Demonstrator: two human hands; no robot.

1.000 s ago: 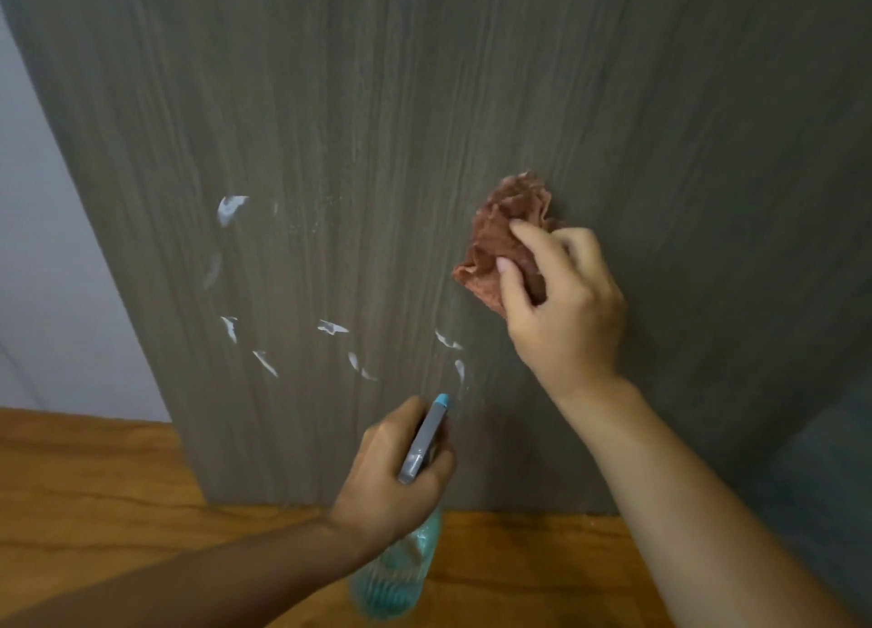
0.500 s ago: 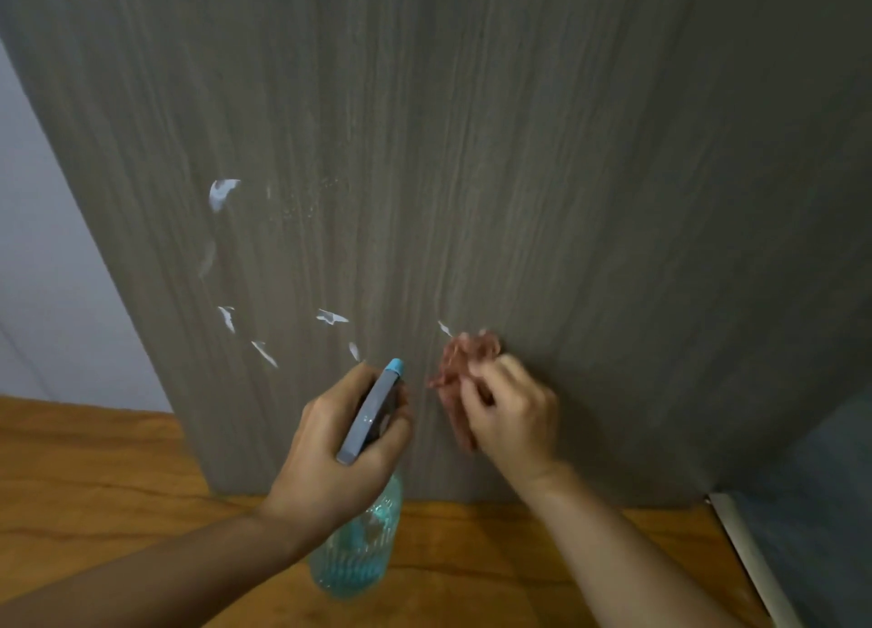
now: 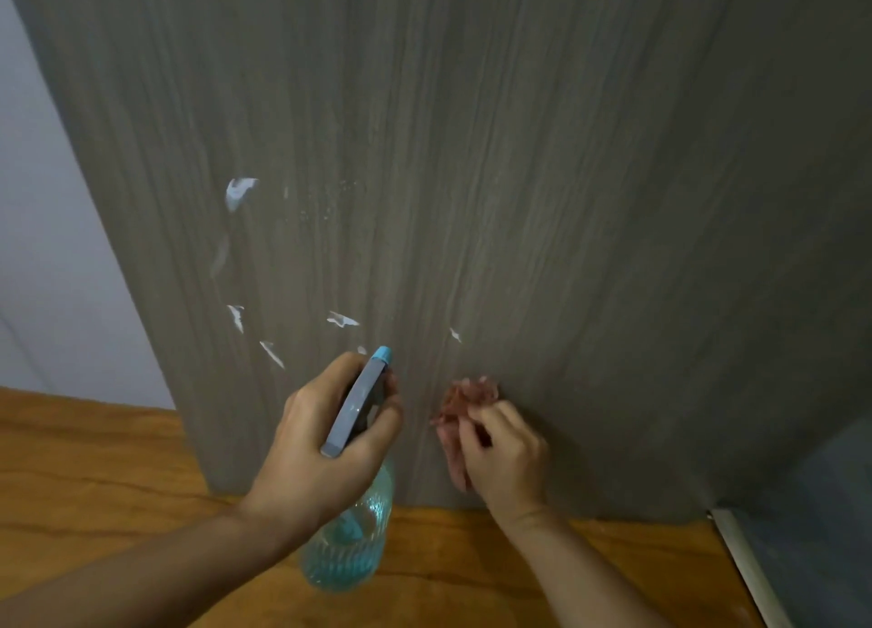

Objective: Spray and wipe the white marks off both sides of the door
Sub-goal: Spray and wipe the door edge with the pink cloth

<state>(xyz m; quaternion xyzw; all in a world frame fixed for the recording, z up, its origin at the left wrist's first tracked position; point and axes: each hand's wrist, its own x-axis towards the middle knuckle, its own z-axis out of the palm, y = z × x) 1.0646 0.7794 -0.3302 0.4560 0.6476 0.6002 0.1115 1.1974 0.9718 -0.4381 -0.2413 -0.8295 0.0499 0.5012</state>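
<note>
I see the door [image 3: 519,155] filling the view, its bottom edge meeting the wooden floor [image 3: 94,462]. White marks [image 3: 240,190] sit left of centre. My left hand [image 3: 321,448] grips the spray bottle [image 3: 351,533]; my right hand [image 3: 509,462] pinches the cloth [image 3: 465,398], seemingly touching the door. No legible labels.

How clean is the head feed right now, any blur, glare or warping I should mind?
Head view: dim, even light, no glare; the white marks read sharply; the cloth in the right hand is smeared; wide-angle bowing curves the door edges.
</note>
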